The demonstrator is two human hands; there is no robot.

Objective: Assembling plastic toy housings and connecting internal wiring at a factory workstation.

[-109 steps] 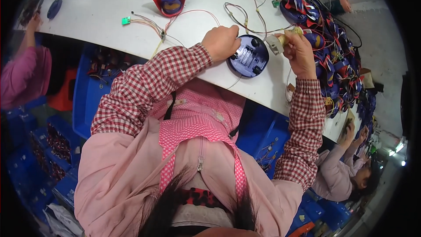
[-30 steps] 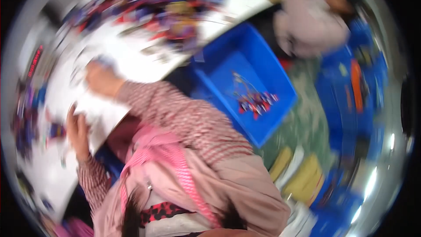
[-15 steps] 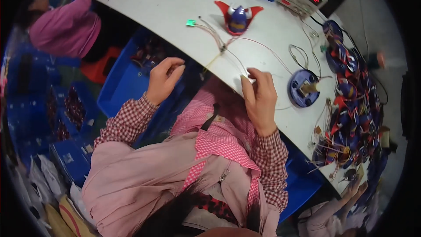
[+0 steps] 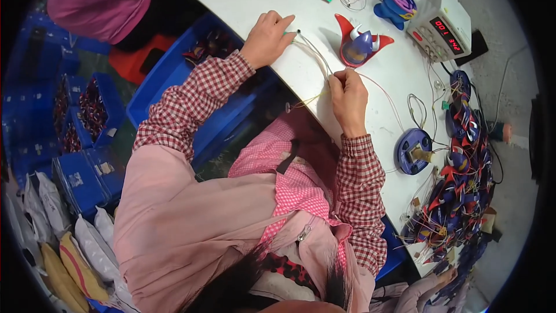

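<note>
My left hand (image 4: pixel 267 40) is at the table's edge, thumb and forefinger apart beside a small green circuit board (image 4: pixel 289 33). The thumb partly hides the board. From there, a bundle of thin wires (image 4: pixel 314 51) runs to my right hand (image 4: pixel 349 103), whose thumb and forefinger pinch it. Yellowish wire ends (image 4: pixel 306 102) hang over the edge below. Just beyond my right hand sits a purple horned toy head (image 4: pixel 360 46) with red wing-like sides. A reddish wire (image 4: pixel 379 88) leads off to the right, toward a round purple casing (image 4: pixel 412 152) lying on the table.
A power supply (image 4: pixel 441 33) with a red display stands at the back right, near a blue and purple piece (image 4: pixel 395 8). Wired toy parts (image 4: pixel 457 191) are heaped along the right side. Blue bins (image 4: pixel 152 90) stand below left. A co-worker's pink sleeve (image 4: pixel 98 0) shows upper left.
My left hand has moved up and forward from beside the table to the green board. My right hand has closed on the wires. The whole view has shifted.
</note>
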